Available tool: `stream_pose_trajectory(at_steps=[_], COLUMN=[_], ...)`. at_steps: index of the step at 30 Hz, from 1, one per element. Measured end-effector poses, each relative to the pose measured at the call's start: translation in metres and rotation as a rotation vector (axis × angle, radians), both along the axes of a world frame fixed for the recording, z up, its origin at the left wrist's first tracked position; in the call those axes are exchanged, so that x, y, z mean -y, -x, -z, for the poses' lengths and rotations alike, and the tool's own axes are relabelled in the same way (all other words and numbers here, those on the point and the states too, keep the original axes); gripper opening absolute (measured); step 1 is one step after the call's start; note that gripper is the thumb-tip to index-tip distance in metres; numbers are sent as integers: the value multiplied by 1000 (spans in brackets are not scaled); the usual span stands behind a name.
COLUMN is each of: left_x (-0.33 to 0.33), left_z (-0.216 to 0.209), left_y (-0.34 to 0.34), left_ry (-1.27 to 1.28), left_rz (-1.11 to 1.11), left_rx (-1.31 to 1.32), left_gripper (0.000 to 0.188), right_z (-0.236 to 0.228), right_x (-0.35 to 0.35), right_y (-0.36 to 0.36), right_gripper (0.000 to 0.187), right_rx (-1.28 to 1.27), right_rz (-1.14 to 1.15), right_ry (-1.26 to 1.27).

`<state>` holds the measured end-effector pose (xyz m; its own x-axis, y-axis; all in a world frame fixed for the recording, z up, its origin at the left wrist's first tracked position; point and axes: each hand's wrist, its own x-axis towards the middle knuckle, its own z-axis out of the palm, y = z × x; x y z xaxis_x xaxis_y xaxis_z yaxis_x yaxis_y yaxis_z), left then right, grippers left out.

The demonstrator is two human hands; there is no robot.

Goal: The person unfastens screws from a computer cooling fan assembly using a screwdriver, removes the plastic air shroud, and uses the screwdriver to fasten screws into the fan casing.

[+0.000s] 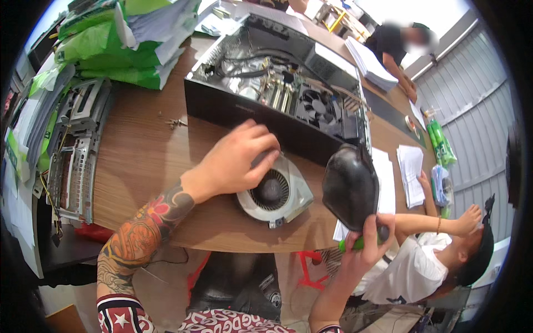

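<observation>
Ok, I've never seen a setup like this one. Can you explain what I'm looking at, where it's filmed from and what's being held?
There is no machine arm here, just someone's two bare hands. The single picture comes from a wide fisheye camera worn on the head, looking down, so straight edges bend near the rim. The left hand is at the upper edge of a round blower fan; whether it grips it, I cannot tell. The right hand holds a dark, rounded thing with green near the grip; its exact kind is unclear. On the brown table, an open black computer case stands just beyond the fan, with green-wrapped packs piled to its left.
</observation>
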<state>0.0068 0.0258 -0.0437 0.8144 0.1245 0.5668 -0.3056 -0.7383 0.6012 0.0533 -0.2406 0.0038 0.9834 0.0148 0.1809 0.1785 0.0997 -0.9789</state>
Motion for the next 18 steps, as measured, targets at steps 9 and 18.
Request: stream_pose_trajectory(at_steps=[9, 18], left_x=[0, 4], left_z=[-10, -20], left_y=[-6, -6], left_ry=[-76, -66], left_rz=[-21, 58], left_rx=[15, 24], left_gripper=[8, 21], right_z=[3, -8], right_x=[15, 5], right_y=[-10, 5], right_gripper=[20, 16], right_rx=[159, 118], right_rz=[-130, -104], right_ry=[-91, 43])
